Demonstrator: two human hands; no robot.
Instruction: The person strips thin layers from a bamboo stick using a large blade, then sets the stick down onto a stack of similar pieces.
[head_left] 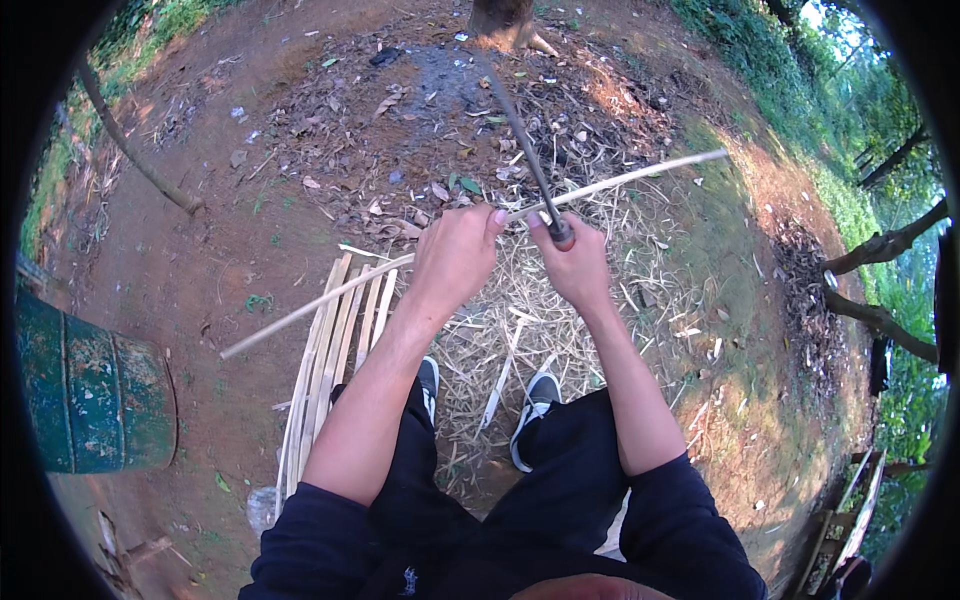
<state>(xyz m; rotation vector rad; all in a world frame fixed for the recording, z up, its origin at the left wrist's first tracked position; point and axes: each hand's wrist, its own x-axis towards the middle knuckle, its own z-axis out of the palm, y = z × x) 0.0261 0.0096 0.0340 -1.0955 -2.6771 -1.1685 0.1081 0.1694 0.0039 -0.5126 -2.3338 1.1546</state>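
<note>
My left hand (pixel 455 255) is closed round a long, thin, pale strip (pixel 640 178) that looks like split bamboo. The strip slants across in front of me, its left end lower and nearer, its right end farther off. In my right hand (pixel 578 268), the fingers wrap the handle of a long-bladed knife (pixel 527 145), its dark blade pointing away and slightly left. Blade and strip cross just beyond my right thumb; whether the edge bites into the strip I cannot tell. The two hands are close together, thumbs nearly meeting.
Pale curled shavings (pixel 500 340) cover the ground round my shoes (pixel 537 400). Several longer strips (pixel 330 345) lie side by side at my left. A worn green drum (pixel 95 390) stands farther left. Ahead are dry leaves and a tree trunk (pixel 500 18); branches (pixel 885 245) reach in at right.
</note>
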